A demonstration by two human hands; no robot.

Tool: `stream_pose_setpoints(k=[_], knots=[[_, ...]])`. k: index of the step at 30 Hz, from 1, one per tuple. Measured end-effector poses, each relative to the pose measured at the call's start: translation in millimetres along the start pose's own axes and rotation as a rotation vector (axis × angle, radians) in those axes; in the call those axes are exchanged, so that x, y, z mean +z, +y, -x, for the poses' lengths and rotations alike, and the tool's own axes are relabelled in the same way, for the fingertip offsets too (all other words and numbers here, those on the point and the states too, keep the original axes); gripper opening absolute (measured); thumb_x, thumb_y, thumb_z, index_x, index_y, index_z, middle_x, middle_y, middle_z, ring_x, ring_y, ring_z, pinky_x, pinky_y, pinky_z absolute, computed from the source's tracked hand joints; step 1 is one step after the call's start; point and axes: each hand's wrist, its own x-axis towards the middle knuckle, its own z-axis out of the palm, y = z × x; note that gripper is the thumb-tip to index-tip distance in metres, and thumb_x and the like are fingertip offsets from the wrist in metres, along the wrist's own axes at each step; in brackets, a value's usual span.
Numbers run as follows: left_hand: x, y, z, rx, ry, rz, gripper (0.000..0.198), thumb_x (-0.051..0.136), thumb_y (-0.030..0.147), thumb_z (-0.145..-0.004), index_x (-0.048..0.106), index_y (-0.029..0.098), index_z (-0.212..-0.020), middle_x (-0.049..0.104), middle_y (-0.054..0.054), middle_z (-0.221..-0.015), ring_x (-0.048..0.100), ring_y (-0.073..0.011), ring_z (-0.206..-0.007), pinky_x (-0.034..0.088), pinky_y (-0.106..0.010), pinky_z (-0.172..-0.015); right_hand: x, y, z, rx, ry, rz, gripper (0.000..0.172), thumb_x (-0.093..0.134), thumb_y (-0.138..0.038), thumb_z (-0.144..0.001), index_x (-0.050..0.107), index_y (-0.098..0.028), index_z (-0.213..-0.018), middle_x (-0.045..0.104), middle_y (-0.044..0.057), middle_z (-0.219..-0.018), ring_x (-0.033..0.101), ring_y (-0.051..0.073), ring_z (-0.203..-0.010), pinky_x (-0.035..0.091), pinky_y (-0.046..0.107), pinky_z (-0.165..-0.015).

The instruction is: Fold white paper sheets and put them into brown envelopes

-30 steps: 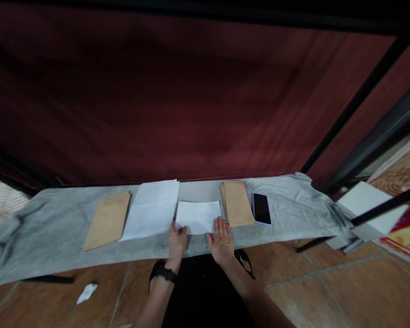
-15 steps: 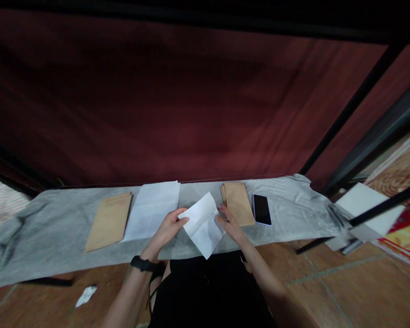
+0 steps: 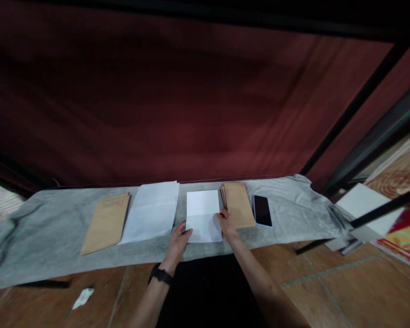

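A white sheet of paper (image 3: pixel 203 214) with a crease across it lies upright to me over the middle of the grey cloth. My left hand (image 3: pixel 181 238) grips its lower left corner between thumb and fingers. At the right edge, my right hand (image 3: pixel 225 222) pinches the same sheet, thumb on top. Close by on the right is a small stack of brown envelopes (image 3: pixel 239 205). To the left lies a pile of larger white paper (image 3: pixel 152 212), beside another stack of brown envelopes (image 3: pixel 105 223).
A grey cloth (image 3: pixel 287 207) covers the narrow table. A dark-screened phone (image 3: pixel 262 210) rests right of the envelopes. Behind stands a dark red panel (image 3: pixel 191 105) with black frame bars. A crumpled white scrap (image 3: pixel 83 298) lies on the tiled floor.
The sheet has turned from a tilted, diamond-like position to straight and flatter on the cloth. My left hand has moved down and right to its lower corner; my right hand stays at its right side.
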Motion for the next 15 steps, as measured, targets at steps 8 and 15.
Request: stream_pose_setpoints(k=[8,15], knots=[[6.6,-1,-9,-0.182,-0.089,0.158,0.045,0.058,0.026,-0.081,0.055,0.016,-0.125,0.071,-0.002,-0.073,0.064,-0.0168,-0.053,0.049,-0.027,-0.046,-1,2,42,-0.42,-0.165,0.474,0.051,0.042,-0.026,-0.095,0.044,-0.016,-0.145,0.046,0.013,-0.149,0.043,0.021,-0.138,0.039,0.037,-0.112],[-2.7,6,17,0.01,-0.021,-0.485,0.048,0.046,0.028,-0.093,0.048,0.016,-0.139,0.071,-0.013,-0.098,0.07,-0.0257,-0.075,0.055,-0.041,-0.074,-5,12,64,-0.575,-0.311,0.796,0.05,0.046,-0.036,-0.1,0.042,-0.025,-0.148,0.032,0.007,-0.159,0.033,0.023,-0.144,0.026,0.044,-0.118]])
